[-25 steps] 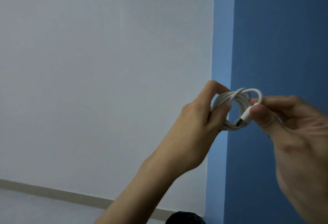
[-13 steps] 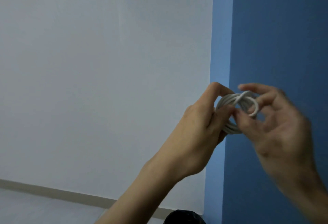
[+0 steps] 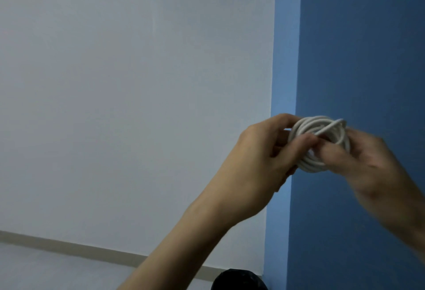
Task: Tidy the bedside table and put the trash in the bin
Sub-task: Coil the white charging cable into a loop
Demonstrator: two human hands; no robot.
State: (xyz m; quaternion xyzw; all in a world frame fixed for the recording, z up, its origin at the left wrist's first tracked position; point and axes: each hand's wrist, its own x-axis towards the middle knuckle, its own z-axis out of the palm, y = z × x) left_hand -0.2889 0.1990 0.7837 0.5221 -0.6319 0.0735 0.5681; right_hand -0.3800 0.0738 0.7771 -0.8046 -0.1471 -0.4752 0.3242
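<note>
White plastic cable coil [image 3: 319, 142], probably light, soft and springy, is held in the air before the blue wall [image 3: 356, 48], best pinched across all its loops, as the left hand [image 3: 259, 163] and the blurred right hand [image 3: 368, 158] do from opposite sides.

Cable [image 3: 308, 125]: white plastic sheath, smooth, slight sheen on the coils. White wall [image 3: 138, 82]: painted, matt, one faint vertical streak in the finish. Blue wall [image 3: 363, 48]: painted, matt, even. Skirting [image 3: 69, 247]: beige, matt, material unclear. Floor [image 3: 34, 266]: pale, smooth, low sheen. Black thing [image 3: 239, 281] at the bottom edge: dark, faint gloss, can't tell the material.
</note>
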